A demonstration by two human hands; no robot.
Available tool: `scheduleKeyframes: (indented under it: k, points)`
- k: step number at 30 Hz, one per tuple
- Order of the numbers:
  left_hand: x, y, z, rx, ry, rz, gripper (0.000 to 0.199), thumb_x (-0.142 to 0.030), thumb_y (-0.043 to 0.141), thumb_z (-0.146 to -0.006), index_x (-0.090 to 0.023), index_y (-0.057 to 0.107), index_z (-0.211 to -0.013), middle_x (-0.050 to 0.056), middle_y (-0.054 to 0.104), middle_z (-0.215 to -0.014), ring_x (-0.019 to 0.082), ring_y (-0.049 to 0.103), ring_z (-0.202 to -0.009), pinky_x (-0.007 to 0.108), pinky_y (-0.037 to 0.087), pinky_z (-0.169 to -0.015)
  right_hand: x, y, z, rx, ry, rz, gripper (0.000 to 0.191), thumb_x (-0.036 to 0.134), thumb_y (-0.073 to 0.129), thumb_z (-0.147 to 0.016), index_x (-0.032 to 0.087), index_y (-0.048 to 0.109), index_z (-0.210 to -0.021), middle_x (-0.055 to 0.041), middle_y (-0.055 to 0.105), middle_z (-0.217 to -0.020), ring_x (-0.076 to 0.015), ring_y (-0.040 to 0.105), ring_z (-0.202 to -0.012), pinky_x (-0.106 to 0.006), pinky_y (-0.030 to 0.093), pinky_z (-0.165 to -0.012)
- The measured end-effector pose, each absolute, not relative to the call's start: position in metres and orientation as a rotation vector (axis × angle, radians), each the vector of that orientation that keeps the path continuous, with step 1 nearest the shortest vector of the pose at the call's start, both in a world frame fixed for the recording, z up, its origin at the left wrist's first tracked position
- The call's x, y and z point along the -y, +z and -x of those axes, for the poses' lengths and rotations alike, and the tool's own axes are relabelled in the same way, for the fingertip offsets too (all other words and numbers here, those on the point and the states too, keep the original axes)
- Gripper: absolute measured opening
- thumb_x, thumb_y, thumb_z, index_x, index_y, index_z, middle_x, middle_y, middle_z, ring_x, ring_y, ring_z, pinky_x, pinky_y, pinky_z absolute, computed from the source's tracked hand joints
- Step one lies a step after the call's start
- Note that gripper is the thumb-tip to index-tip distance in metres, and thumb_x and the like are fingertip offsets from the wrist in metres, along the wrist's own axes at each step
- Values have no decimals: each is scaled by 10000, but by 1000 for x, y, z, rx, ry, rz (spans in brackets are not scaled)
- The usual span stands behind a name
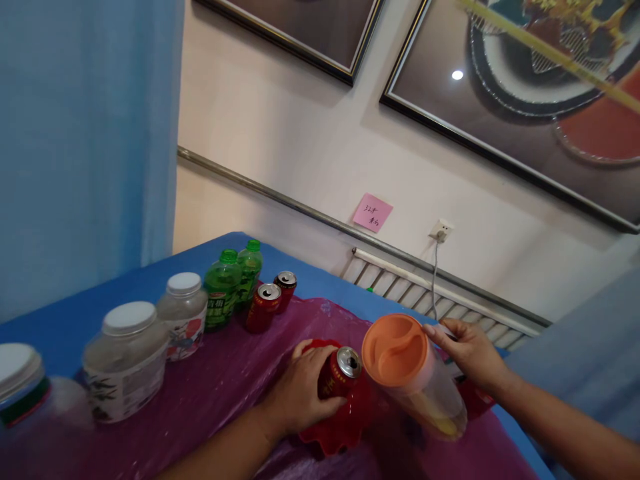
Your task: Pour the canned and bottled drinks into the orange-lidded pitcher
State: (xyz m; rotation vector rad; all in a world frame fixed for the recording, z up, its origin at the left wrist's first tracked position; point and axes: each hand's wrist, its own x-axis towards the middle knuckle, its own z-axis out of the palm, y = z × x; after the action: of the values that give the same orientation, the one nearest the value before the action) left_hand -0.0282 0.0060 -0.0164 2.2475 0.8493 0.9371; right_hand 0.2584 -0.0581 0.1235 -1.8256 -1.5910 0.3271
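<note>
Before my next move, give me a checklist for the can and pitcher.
1. Left hand has its grip on the can: ok.
2. Right hand holds the pitcher by the handle: ok.
3. Lid on the pitcher: ok.
4. Can clear of the lid: cannot tell, their edges nearly meet in this view.
5. Can's base resting on the dish: cannot tell, hidden.
6. Green bottles away from both hands: ok.

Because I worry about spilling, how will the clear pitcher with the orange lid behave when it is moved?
The pitcher is probably stiff, since its walls keep their shape in the right hand. It may tip easily, being tall and narrow. It is likely fairly light, as yellow contents show only low down.
</note>
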Motion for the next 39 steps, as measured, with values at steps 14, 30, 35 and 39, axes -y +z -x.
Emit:
scheduleKeyframes:
  k: [14, 30, 35, 39]
  points:
    - [-6, -17, 28, -846, 911, -2227, 673, -286, 810, -621, -268, 552, -1242, 37, 665, -1266, 293, 574, -1209, 548, 199, -1190, 58, 118, -264, 1590, 322, 1802, 562, 659, 619, -767, 245, 306, -553, 62, 235, -554, -99, 241, -519, -243, 225, -472]
    - [-5, -14, 28, -845, 896, -2234, 690, -289, 812, -602, -275, 549, -1240, 20, 676, -1247, 284, 586, -1204, 536, 198, -1197, 57, 116, -262, 1579, 341, 1798, 572, 680, 616, -758, 246, 304, -554, 61, 232, -565, -101, 233, -530, -240, 219, -471]
    - [-5, -13, 28, -854, 876, -2219, 689, -297, 819, -604, -266, 553, -1239, 32, 673, -1256, 289, 582, -1209, 544, 189, -1199, 58, 117, -260, 1573, 347, 1802, 577, 689, 613, -753, 240, 314, -549, 58, 246, -559, -102, 240, -532, -235, 227, -468]
    - [-5, -14, 28, -848, 895, -2238, 692, -308, 812, -604, -270, 551, -1243, 30, 680, -1242, 293, 594, -1196, 551, 205, -1193, 59, 120, -258, 1577, 355, 1813, 583, 699, 610, -749, 239, 313, -547, 57, 255, -555, -102, 247, -528, -235, 236, -466]
